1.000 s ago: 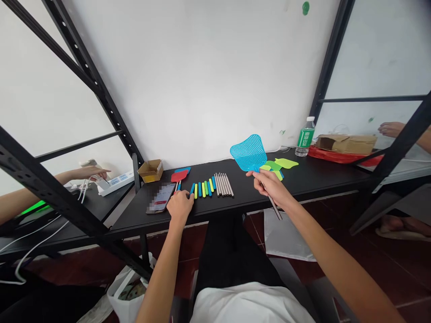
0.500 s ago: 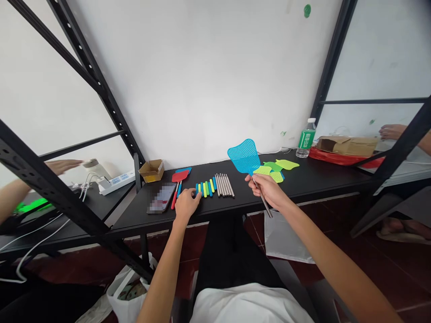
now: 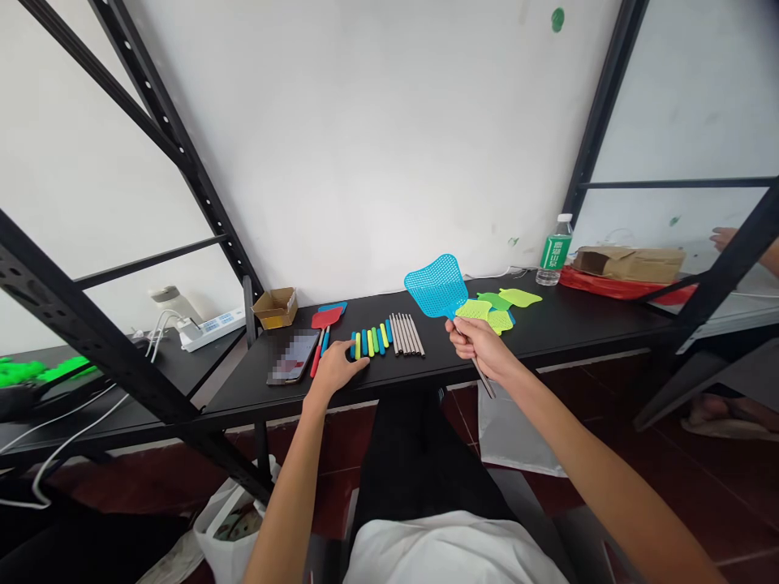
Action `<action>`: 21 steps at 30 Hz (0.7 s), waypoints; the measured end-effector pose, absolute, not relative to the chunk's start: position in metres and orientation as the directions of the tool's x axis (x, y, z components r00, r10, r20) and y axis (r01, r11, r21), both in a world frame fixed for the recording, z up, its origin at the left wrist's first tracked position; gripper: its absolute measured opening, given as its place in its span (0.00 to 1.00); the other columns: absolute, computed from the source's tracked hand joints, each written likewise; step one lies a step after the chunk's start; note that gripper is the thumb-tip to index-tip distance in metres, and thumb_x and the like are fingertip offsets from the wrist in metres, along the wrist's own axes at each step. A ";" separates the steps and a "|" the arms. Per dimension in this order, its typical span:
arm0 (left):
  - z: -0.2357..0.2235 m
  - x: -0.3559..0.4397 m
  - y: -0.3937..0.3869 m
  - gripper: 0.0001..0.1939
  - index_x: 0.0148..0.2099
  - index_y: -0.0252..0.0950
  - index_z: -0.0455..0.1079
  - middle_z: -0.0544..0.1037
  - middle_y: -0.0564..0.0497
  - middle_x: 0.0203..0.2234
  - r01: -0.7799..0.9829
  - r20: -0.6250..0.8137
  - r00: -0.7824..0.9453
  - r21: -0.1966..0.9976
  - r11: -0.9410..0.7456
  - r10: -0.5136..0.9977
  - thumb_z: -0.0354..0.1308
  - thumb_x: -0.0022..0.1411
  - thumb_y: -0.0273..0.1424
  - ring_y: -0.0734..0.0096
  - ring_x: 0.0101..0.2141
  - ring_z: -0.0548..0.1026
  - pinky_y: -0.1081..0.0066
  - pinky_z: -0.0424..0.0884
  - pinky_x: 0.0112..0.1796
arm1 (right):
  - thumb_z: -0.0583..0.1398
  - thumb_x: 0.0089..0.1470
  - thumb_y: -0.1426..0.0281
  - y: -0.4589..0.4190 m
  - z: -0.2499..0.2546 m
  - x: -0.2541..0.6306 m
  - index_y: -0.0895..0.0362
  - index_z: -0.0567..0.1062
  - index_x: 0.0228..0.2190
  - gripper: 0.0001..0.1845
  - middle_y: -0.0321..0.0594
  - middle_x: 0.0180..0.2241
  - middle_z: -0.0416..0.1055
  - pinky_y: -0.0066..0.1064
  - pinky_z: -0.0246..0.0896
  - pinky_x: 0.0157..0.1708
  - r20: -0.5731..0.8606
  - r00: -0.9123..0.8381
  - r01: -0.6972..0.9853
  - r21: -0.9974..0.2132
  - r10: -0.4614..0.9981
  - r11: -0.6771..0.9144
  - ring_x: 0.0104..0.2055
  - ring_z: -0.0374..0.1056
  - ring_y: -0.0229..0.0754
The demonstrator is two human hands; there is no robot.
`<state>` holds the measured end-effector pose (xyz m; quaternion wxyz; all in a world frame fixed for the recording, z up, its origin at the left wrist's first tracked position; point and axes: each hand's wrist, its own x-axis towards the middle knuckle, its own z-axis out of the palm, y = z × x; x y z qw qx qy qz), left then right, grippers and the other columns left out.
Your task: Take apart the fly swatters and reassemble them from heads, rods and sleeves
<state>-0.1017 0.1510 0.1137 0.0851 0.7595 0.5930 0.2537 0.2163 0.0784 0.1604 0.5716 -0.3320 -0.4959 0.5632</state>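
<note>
one blue fly swatter in the closed right hand, head up-left, rod toward the person

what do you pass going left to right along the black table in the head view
cardboard box → phone → left hand → coloured handle sleeves → metal rods → right hand → water bottle

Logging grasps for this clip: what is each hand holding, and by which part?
Right hand holds the blue fly swatter by its thin rod. Left hand holds nothing; its fingertips touch the colored handles.
</note>
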 end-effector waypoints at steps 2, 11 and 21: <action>0.113 -0.102 0.151 0.34 0.61 0.34 0.68 0.73 0.39 0.55 0.851 0.274 0.169 0.443 -0.281 0.947 0.62 0.57 0.47 0.55 0.43 0.76 0.67 0.67 0.41 | 0.64 0.52 0.56 0.078 0.160 0.215 0.58 0.71 0.27 0.17 0.29 0.20 0.53 0.26 0.31 0.19 0.192 -0.130 -0.321 -0.936 0.973 0.142 0.18 0.40 0.28; 0.142 -0.083 0.134 0.26 0.55 0.35 0.75 0.76 0.40 0.48 0.698 0.410 0.096 0.622 -0.356 0.907 0.60 0.59 0.45 0.61 0.35 0.75 0.66 0.68 0.38 | 0.63 0.55 0.59 0.074 0.161 0.210 0.59 0.70 0.27 0.16 0.27 0.20 0.50 0.23 0.32 0.17 0.171 -0.190 -0.389 -0.917 0.967 0.086 0.18 0.37 0.28; 0.146 0.025 0.077 0.17 0.32 0.33 0.78 0.79 0.40 0.45 -0.454 0.246 0.529 0.890 0.026 0.812 0.64 0.59 0.44 0.56 0.46 0.76 0.63 0.70 0.45 | 0.63 0.57 0.67 0.054 0.151 0.172 0.58 0.66 0.27 0.12 0.25 0.18 0.47 0.17 0.38 0.13 0.089 -0.588 -0.623 -0.684 0.804 -0.380 0.18 0.33 0.28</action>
